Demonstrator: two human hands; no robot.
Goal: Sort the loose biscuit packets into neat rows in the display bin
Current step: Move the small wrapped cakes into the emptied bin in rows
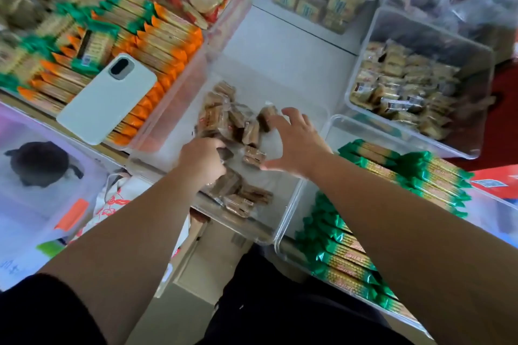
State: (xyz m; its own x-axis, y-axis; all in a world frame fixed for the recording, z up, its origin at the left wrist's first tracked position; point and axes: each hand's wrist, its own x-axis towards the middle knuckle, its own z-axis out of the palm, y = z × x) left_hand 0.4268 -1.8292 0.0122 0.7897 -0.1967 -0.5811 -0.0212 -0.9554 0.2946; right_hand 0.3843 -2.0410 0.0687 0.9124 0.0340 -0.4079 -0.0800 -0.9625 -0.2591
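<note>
The brown biscuit packets point(224, 117) lie loose in the clear display bin point(283, 216) at the middle of the counter. One heap leans together toward the bin's far left side, a few lie singly on its floor, and another small group lies against the near wall. The left hand point(200, 161) is inside the bin on its left side, fingers curled round a dark brown packet point(226, 153) whose end sticks out past the knuckles. The right hand point(294, 143) hovers over the bin's right half, palm down, fingers spread and straight, holding nothing. Its fingertips are close to a packet at the edge of the far heap, though contact cannot be made out. Left of the bin, a pale phone point(109, 101) lies face down on a bin of orange-ended packets point(168, 45). On the right a bin holds rows of green-ended packets point(350, 249), and beyond it another holds pale wrapped biscuits point(406, 92). A translucent lidded box point(28, 204) sits at the near left.
</note>
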